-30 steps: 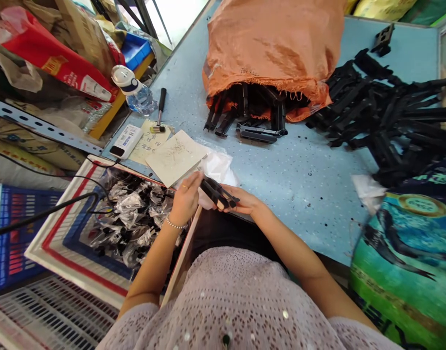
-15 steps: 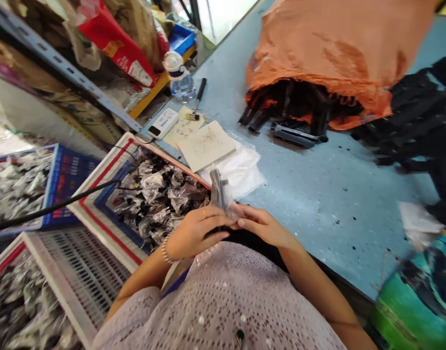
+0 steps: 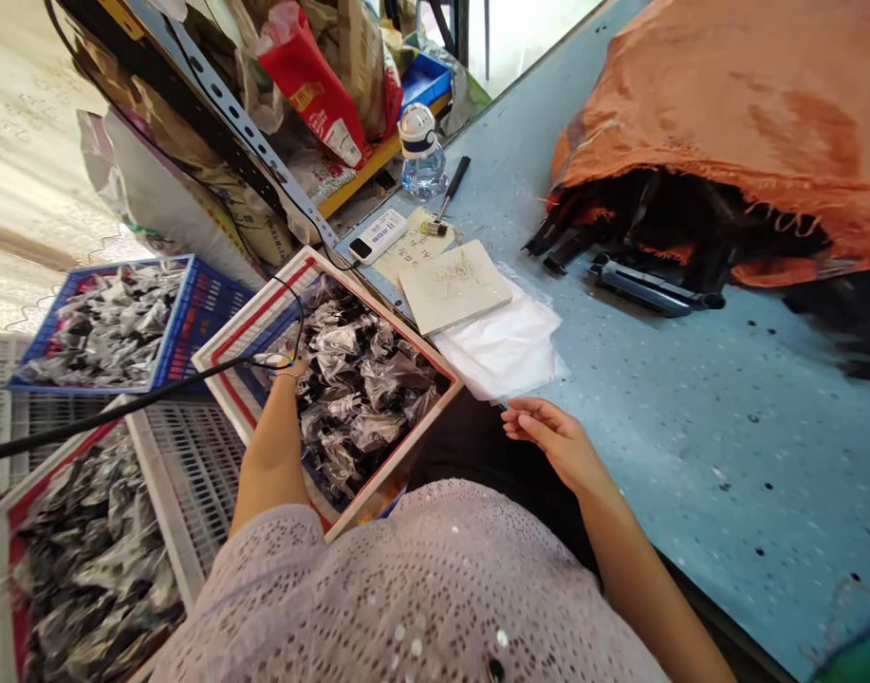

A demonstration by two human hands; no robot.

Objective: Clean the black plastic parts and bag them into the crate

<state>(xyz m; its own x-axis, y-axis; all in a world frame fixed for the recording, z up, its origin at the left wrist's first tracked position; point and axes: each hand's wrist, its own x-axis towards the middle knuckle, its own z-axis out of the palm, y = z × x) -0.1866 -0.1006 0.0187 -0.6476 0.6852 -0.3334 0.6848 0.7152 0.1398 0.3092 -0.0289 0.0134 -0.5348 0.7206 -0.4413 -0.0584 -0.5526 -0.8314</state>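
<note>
My left hand (image 3: pixel 274 362) reaches over the near-left rim of a shallow red-and-white crate (image 3: pixel 264 304), right beside a black cable, and its fingers are blurred and partly hidden. The crate holds a heap of black parts wrapped in clear plastic (image 3: pixel 356 389). My right hand (image 3: pixel 548 438) rests at the table edge with its fingers slightly curled, holding nothing. Its fingertips lie close to a white plastic sheet (image 3: pixel 502 349), and a beige square card (image 3: pixel 454 286) lies on that sheet.
An orange woven sack (image 3: pixel 726 104) spills black plastic parts (image 3: pixel 655 289) onto the speckled blue table (image 3: pixel 726 455). A small hammer (image 3: pixel 445 194), water bottle (image 3: pixel 424 156) and white box (image 3: pixel 378 237) stand beyond the card. More filled crates (image 3: pixel 107 327) sit on the left.
My hands have moved apart and no longer hold the black part seen earlier. The left went over the crate, the right dropped to the table edge, and the view turned.
</note>
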